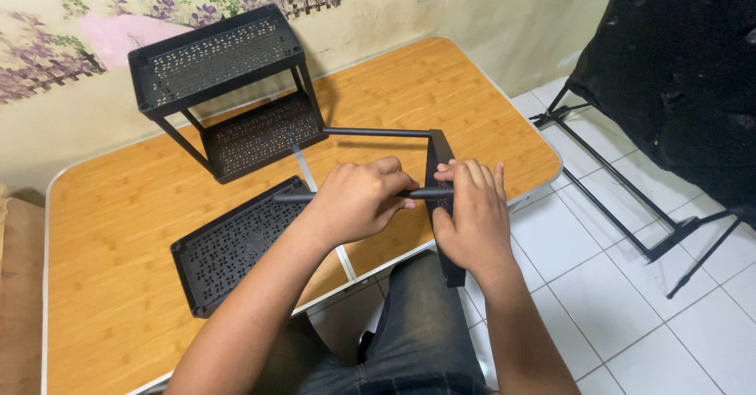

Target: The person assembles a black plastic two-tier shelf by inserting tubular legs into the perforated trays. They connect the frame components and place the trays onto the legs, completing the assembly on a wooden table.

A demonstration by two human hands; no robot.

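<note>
My left hand (358, 200) is closed around a thin black metal rod (421, 193) that runs sideways into a black shelf side bar (438, 152). My right hand (472, 218) grips that upright side bar where the rod meets it. A second black rod (376, 133) runs from the bar's far end toward a two-tier black perforated shelf rack (223, 88) standing at the back of the table. A loose black perforated shelf panel (236, 245) lies flat on the table under my left forearm.
The wooden folding table (110, 229) has a metal rim and a centre seam. A wall with a flower print is behind it. On the white tiled floor (630, 300) to the right stands a black metal stand (630, 198) under dark cloth.
</note>
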